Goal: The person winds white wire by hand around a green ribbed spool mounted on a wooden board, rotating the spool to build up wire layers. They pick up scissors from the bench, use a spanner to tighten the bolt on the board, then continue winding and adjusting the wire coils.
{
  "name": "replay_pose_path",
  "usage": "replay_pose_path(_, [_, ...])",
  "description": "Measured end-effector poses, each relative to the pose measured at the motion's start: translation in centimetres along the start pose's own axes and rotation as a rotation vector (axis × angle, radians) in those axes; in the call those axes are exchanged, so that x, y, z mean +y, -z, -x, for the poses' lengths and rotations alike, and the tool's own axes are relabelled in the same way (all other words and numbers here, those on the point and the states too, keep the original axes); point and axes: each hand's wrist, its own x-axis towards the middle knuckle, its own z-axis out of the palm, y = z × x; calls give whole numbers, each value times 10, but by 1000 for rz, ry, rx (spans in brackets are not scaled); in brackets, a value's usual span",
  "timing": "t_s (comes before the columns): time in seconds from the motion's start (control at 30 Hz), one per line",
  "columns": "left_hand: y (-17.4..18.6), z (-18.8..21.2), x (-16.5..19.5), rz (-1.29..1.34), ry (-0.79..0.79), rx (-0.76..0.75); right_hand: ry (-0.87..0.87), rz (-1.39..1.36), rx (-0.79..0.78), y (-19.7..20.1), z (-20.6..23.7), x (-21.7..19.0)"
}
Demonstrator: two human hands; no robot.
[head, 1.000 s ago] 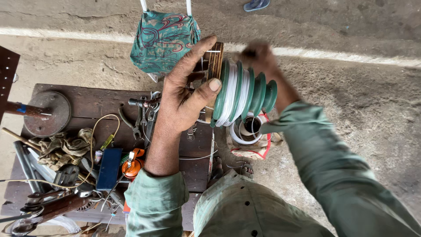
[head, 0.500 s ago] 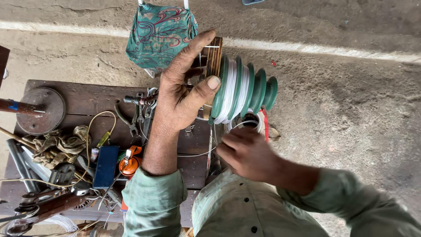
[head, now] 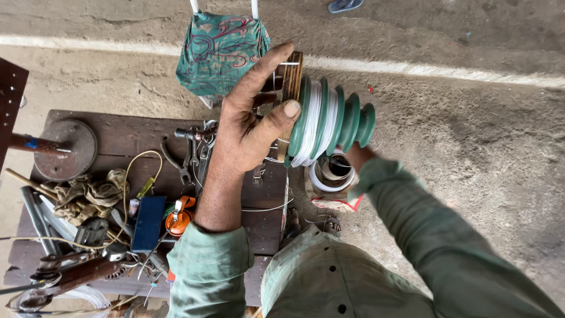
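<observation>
Left hand holds the green ridged spool up at mid-frame, fingers spread behind it & thumb pinching its front rim. Right hand is tucked under the spool, can't tell its fingers. Worktop w/ tools sits at left.

Pliers, blue box, patterned cloth.

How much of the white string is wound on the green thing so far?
Partly done: white wire sits in the two widest grooves of the green stepped spool; the three narrower steps look bare. In hand: the left hand grips the spool by its wooden end. The right hand is hidden behind the spool, above a coil of white wire below, so more may remain to wind.
</observation>
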Motion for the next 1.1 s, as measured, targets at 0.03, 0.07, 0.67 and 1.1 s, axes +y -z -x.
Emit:
replay_pose_path(0.03, [0, 0, -1, 3, 6, -2, -83, 3, -32, -15, 21, 7])
replay_pose_path(0.07, [1, 0, -1, 2, 12, -2, -156, 27, -70, -28, 42, 12])
replay_pose_path(0.67, [-3, -1, 4, 41, 42, 14, 1068, 517, 193, 143, 51, -201])
replay_pose_path(1.1, [2, 2, -2, 28, -7, -6, -261, 270, -301, -55, 110, -1])
